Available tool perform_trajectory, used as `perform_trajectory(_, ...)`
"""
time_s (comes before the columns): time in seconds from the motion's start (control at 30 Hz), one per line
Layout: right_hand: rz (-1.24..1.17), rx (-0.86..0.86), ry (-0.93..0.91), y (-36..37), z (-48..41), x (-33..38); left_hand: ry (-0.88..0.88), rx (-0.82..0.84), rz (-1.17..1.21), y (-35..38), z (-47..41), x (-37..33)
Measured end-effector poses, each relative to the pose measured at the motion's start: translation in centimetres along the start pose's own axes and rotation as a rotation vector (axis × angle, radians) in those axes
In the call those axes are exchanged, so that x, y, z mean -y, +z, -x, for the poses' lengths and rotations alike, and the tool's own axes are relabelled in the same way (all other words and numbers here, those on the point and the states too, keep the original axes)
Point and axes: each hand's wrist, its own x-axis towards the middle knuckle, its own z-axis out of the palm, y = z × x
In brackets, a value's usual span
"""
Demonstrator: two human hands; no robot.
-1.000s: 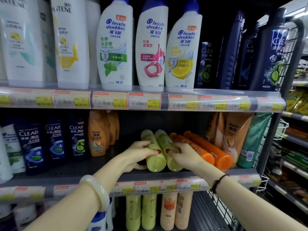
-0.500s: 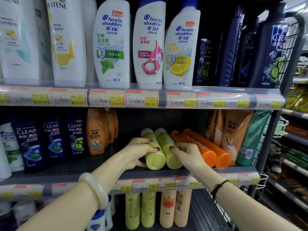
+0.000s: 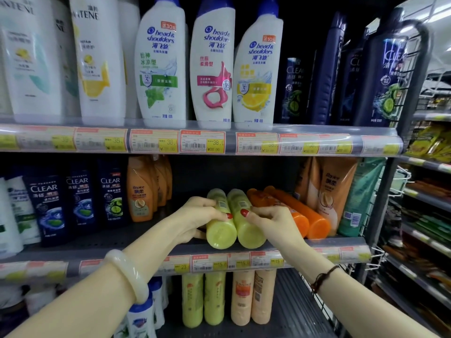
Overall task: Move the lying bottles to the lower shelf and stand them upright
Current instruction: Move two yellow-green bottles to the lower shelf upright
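Two yellow-green bottles lie side by side on the middle shelf [image 3: 341, 250], bases toward me. My left hand [image 3: 195, 219] wraps the left green bottle [image 3: 220, 230]. My right hand [image 3: 271, 222] grips the right green bottle [image 3: 250, 234], thumb on top. Two orange bottles [image 3: 317, 224] lie just right of them, partly behind my right hand. On the lower shelf [image 3: 290, 303] two green bottles [image 3: 203, 298] and two peach bottles [image 3: 253, 296] stand upright.
Dark Clear bottles [image 3: 78, 198] and orange bottles [image 3: 140, 196] stand left on the middle shelf, orange and green pouches [image 3: 339, 191] at the right. White shampoo bottles [image 3: 161, 64] fill the top shelf. A wire rack [image 3: 380, 254] edges the right side.
Both hands have closed further around the two green bottles, thumbs now meeting on top. The bottles still lie on the shelf.
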Motion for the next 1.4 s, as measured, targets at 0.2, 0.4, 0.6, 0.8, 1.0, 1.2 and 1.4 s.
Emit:
perform_trajectory(0.2, -0.173, 0.02, 0.063, 0.3, -0.1, -0.6, 0.024, -0.027, -0.03, 0.2, 0.3, 0.1)
perform_trajectory(0.4, -0.287, -0.009, 0.125, 0.6, 0.3, -1.0, 0.045, -0.037, 0.058, 0.5, 0.7, 0.9)
perform_trajectory(0.6, -0.291, 0.04, 0.041, -0.1, 2.0, -0.8, 0.07, -0.048, -0.024, 0.5, 1.7, 0.3)
perform_trajectory(0.8, -0.273, 0.099, -0.021, -0.8, 2.8, -0.4, 0.045, -0.023, -0.112, 0.9, 2.2, 0.1)
perform_trajectory(1.0, -0.329, 0.016, 0.115, -0.6, 1.6, -0.3, 0.052, -0.095, -0.056, 0.8, 1.2, 0.1)
perform_trajectory(1.2, -0.224, 0.023, 0.182, 0.1, 0.5, 0.4, 0.089, -0.141, -0.056, 1.3, 0.6, 1.1)
perform_trajectory(1.4, -0.365, 0.114, 0.246, 0.5, 0.9, 0.2, 0.096, -0.108, 0.08, 1.6, 0.8, 1.7)
